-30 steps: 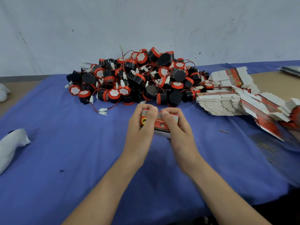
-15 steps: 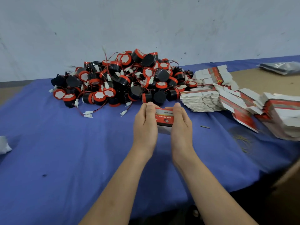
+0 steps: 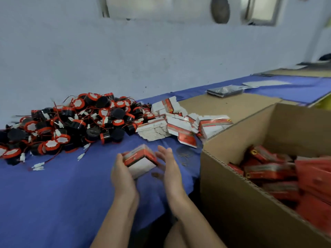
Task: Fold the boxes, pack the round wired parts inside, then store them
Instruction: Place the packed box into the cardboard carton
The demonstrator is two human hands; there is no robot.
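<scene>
Head view: the small red-and-white box (image 3: 140, 160) carries a line of pale print on its red band, but blur makes it unreadable. The same is true of the print on the flat unfolded boxes (image 3: 157, 130) and on the packed red boxes (image 3: 268, 170) inside the open cardboard carton (image 3: 232, 194).

The small box sits tilted above the blue cloth (image 3: 53, 194) on the desk (image 3: 223, 106), between the two hands and left of the carton. The left hand (image 3: 123, 174) lies against its left side with fingers nearly straight; its thumb is hidden. The right hand (image 3: 170, 169) is spread flat, palm toward the box, just beside its right edge; whether it touches cannot be told.

Behind, the round wired parts (image 3: 71, 126) lie heaped, black and red with white connectors.
</scene>
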